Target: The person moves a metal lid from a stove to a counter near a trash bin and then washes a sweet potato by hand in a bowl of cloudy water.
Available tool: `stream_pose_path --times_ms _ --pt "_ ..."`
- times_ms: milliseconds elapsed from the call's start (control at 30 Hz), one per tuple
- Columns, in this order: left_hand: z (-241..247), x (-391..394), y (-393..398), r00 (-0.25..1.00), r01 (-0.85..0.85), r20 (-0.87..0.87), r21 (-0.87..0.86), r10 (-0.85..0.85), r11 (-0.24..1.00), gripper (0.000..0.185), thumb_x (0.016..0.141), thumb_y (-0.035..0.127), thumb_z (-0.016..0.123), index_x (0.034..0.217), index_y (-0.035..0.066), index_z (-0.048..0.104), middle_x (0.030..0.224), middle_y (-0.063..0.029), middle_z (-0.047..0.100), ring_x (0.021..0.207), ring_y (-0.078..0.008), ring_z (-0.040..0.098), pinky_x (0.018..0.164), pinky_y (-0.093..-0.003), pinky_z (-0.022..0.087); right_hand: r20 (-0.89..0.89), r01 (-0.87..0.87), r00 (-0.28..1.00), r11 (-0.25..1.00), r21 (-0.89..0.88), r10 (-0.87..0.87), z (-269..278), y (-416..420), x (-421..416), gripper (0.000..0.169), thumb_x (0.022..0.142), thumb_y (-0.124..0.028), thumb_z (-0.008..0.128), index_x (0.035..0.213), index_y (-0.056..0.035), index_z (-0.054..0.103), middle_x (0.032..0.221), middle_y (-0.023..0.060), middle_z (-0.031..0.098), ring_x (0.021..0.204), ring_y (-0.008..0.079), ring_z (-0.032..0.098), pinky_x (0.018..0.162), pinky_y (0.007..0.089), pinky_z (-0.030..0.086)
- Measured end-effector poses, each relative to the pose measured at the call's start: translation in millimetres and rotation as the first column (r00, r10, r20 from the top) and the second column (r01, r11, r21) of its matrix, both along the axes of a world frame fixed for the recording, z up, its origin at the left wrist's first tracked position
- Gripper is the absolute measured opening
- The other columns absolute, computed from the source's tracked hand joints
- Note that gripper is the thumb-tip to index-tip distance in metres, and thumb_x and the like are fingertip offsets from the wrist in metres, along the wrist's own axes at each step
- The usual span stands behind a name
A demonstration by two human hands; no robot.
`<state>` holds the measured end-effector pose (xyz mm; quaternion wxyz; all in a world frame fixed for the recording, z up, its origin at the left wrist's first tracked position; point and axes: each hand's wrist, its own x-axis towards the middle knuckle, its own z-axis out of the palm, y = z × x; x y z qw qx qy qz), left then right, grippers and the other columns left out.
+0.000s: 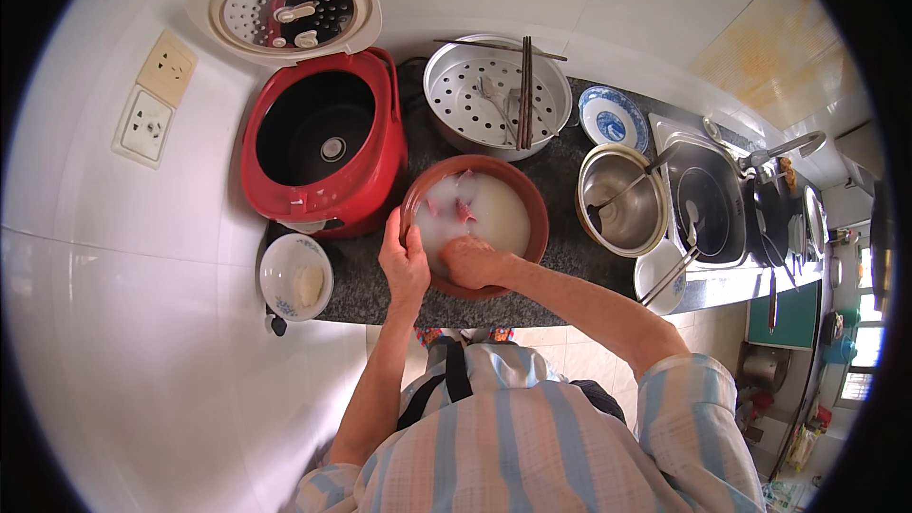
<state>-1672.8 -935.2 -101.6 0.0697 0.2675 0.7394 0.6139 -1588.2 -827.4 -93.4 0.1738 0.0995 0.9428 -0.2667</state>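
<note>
A round reddish-brown bowl (539,231) stands on the dark speckled counter in front of me, filled with cloudy whitish liquid (502,210). Pinkish-red pieces (464,211) poke out of the liquid; what they are I cannot tell. My left hand (406,256) grips the bowl's left wall, thumb on the rim. My right hand (472,261) dips into the liquid near the bowl's front side, its fingertips hidden under the surface, so whether it holds something does not show.
Left of the bowl are a red rice cooker (388,185) with raised lid and a small bowl (274,274). Behind stands a steamer pot (438,110) with chopsticks and spoons. Rightward are a blue-patterned plate (638,110), a metal pot (583,228) with a ladle, and a sink (712,228).
</note>
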Motion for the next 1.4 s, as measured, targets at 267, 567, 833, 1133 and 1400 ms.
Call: stream_pose_path --times_ms 267,567,833,1133,1400 --pt "-4.4 -4.5 -4.7 0.997 -0.006 0.077 -0.011 0.007 1.000 0.035 0.087 0.005 0.048 0.121 0.000 0.051 0.107 -0.0173 0.062 0.098 -0.0265 0.061 0.086 -0.0339 0.046 -0.234 0.082 0.970 0.993 0.080 -0.062 47.2 11.6 -16.0 0.026 0.070 -0.004 0.056 0.095 -0.0045 0.063 0.104 0.0168 0.059 0.096 0.0355 0.059 0.079 0.0411 0.051" --pt "-7.2 -3.8 -2.5 0.999 -0.010 0.037 -0.029 0.012 1.000 0.036 0.087 0.004 0.051 0.122 -0.002 0.050 0.107 -0.0173 0.063 0.098 -0.0255 0.061 0.087 -0.0333 0.047 -0.016 0.179 0.984 0.976 0.122 -0.178 5.7 13.8 -16.8 0.028 0.070 -0.006 0.058 0.097 0.0015 0.062 0.112 0.0204 0.053 0.106 0.0365 0.054 0.086 0.0436 0.049" --pt "-8.4 -2.0 -1.0 0.991 0.013 0.131 0.057 -0.021 0.998 0.033 0.089 0.003 0.049 0.122 -0.003 0.051 0.111 -0.0152 0.061 0.101 -0.0208 0.059 0.089 -0.0315 0.045 0.144 0.166 0.973 0.980 0.107 -0.180 3.8 8.1 -28.5 0.025 0.070 -0.010 0.059 0.090 0.0033 0.065 0.098 0.0213 0.063 0.089 0.0359 0.064 0.076 0.0398 0.053" --pt "-6.1 -4.6 -1.1 0.997 -0.004 0.071 -0.002 0.004 1.000 0.034 0.088 0.005 0.050 0.121 -0.002 0.051 0.110 -0.0160 0.061 0.101 -0.0243 0.060 0.089 -0.0326 0.045 -0.033 -0.092 0.995 0.992 0.083 0.095 10.4 5.6 -7.1 0.021 0.071 -0.012 0.057 0.083 0.0022 0.068 0.088 0.0220 0.064 0.083 0.0355 0.065 0.073 0.0423 0.053" --pt "-2.4 -3.0 -1.6 0.999 0.006 0.048 0.011 -0.007 1.000 0.034 0.088 0.005 0.050 0.121 -0.002 0.051 0.109 -0.0164 0.062 0.100 -0.0250 0.060 0.087 -0.0328 0.046 0.012 -0.066 0.998 0.998 -0.002 0.066 17.3 2.9 -1.2 0.021 0.073 -0.016 0.056 0.078 -0.0006 0.069 0.084 0.0221 0.065 0.084 0.0367 0.064 0.075 0.0432 0.051"
